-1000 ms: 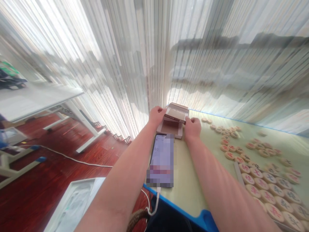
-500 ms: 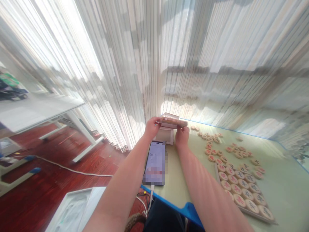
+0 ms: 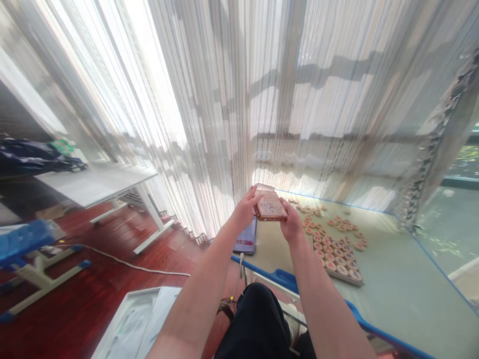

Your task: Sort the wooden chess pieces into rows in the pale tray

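Note:
My left hand (image 3: pixel 245 210) and my right hand (image 3: pixel 290 222) together hold a small brown cardboard box (image 3: pixel 270 205) up in the air over the table's left end. Both hands are closed on its sides, the left with fingers over the top edge. Below the box a phone (image 3: pixel 246 239) lies on the pale green table (image 3: pixel 389 279), a white cable running from it. To the right of my right hand several round wooden chess pieces (image 3: pixel 329 234) lie loose, and more sit in rows on a flat tray (image 3: pixel 339 262).
Sheer white curtains (image 3: pixel 224 99) hang behind the table. The table has a blue edge (image 3: pixel 277 276). At left are a red wooden floor (image 3: pixel 93 279), a white desk (image 3: pixel 97 182) and a white cable (image 3: pixel 127 262). A white tray-like object (image 3: pixel 130 324) lies below.
The box, resting by the phone with its lid being fitted a second ago, is now closed and lifted off the table in both hands. The camera has pulled back and tilted up.

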Demonstrator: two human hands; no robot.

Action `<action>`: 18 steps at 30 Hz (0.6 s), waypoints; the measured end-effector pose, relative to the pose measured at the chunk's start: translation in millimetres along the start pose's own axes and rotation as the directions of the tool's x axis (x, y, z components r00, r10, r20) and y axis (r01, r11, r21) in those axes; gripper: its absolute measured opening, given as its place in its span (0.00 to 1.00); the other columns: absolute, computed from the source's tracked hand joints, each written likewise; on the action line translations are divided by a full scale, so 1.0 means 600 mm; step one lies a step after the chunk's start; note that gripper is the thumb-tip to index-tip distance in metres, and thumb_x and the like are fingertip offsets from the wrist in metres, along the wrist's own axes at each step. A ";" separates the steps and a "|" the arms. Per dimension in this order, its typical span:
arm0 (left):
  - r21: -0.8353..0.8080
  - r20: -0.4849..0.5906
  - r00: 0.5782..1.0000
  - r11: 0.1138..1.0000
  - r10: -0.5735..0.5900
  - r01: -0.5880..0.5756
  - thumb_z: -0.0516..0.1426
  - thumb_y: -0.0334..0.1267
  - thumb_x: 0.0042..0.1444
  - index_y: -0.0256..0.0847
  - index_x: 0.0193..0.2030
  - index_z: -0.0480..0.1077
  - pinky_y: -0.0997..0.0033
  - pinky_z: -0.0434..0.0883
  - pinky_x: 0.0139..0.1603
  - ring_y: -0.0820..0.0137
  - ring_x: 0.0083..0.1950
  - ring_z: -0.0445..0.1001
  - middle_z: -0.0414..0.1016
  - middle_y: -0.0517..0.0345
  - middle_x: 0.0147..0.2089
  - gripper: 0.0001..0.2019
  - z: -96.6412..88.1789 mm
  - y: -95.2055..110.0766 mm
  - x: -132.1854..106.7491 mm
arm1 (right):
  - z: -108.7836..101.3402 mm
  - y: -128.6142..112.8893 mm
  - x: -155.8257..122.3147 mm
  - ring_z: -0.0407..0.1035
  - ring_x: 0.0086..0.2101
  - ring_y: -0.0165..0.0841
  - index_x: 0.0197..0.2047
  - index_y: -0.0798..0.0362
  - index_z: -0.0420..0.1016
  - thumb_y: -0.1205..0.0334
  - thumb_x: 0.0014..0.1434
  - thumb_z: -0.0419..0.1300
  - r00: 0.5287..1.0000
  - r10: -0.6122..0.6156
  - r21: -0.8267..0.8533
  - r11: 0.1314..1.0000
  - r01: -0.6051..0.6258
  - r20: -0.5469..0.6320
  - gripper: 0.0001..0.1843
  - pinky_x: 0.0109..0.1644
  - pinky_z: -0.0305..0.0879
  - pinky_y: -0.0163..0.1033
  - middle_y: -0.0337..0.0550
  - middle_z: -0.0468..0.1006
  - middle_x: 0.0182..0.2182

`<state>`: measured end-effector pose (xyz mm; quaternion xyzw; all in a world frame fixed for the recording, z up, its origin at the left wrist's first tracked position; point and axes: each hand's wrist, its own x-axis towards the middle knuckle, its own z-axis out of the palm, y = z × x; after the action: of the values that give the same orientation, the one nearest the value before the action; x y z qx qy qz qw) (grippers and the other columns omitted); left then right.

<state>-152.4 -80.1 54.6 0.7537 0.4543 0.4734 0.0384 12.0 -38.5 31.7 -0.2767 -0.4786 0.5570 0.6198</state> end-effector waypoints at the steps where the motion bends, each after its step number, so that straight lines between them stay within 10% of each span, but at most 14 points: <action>1: -0.013 -0.002 1.000 1.000 0.016 -0.016 0.46 0.17 0.47 0.42 0.59 0.63 0.51 0.51 0.67 0.62 0.69 0.46 0.49 0.54 0.68 0.31 0.004 0.016 -0.002 | -0.009 -0.013 -0.012 0.70 0.45 0.38 0.46 0.53 0.74 0.57 0.51 0.57 0.999 -0.001 0.014 1.000 0.002 -0.043 0.19 0.49 0.67 0.45 0.45 0.77 0.45; 5: -0.089 -0.033 0.999 0.995 0.032 -0.035 0.48 0.20 0.49 0.44 0.59 0.63 0.53 0.52 0.67 0.61 0.68 0.49 0.47 0.55 0.69 0.29 0.029 0.079 0.001 | -0.062 -0.081 -0.058 0.68 0.48 0.37 0.47 0.51 0.73 0.65 0.44 0.62 0.987 -0.054 0.076 0.995 0.067 -0.153 0.23 0.53 0.64 0.44 0.41 0.76 0.47; 9: -0.299 0.184 0.982 0.949 -0.049 0.103 0.56 0.27 0.48 0.39 0.62 0.59 0.52 0.59 0.62 0.56 0.63 0.60 0.61 0.45 0.62 0.31 0.063 0.135 0.011 | -0.131 -0.169 -0.097 0.69 0.47 0.38 0.43 0.49 0.75 0.69 0.40 0.63 0.990 -0.002 0.134 0.991 0.022 -0.143 0.23 0.51 0.65 0.44 0.40 0.78 0.44; 14: -0.574 0.508 0.851 0.685 -0.131 0.448 0.60 0.44 0.50 0.37 0.56 0.64 0.59 0.71 0.47 0.58 0.49 0.73 0.73 0.45 0.50 0.27 0.103 0.196 0.029 | -0.193 -0.259 -0.131 0.69 0.46 0.39 0.43 0.49 0.76 0.68 0.40 0.64 0.981 0.114 0.012 0.993 -0.117 0.155 0.23 0.51 0.63 0.45 0.43 0.77 0.46; 18: -0.728 0.515 0.847 0.455 -0.130 0.513 0.60 0.45 0.50 0.35 0.48 0.67 0.62 0.73 0.41 0.62 0.42 0.76 0.76 0.47 0.43 0.21 0.133 0.230 0.044 | -0.213 -0.283 -0.145 0.68 0.46 0.37 0.44 0.48 0.75 0.61 0.45 0.63 1.000 0.017 -0.098 0.995 -0.018 -0.014 0.19 0.50 0.63 0.43 0.42 0.76 0.46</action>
<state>0.5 -112.3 96.2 0.6123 0.2861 0.4569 0.5783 206.1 -135.7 106.0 -0.3144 -0.4989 0.5365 0.6037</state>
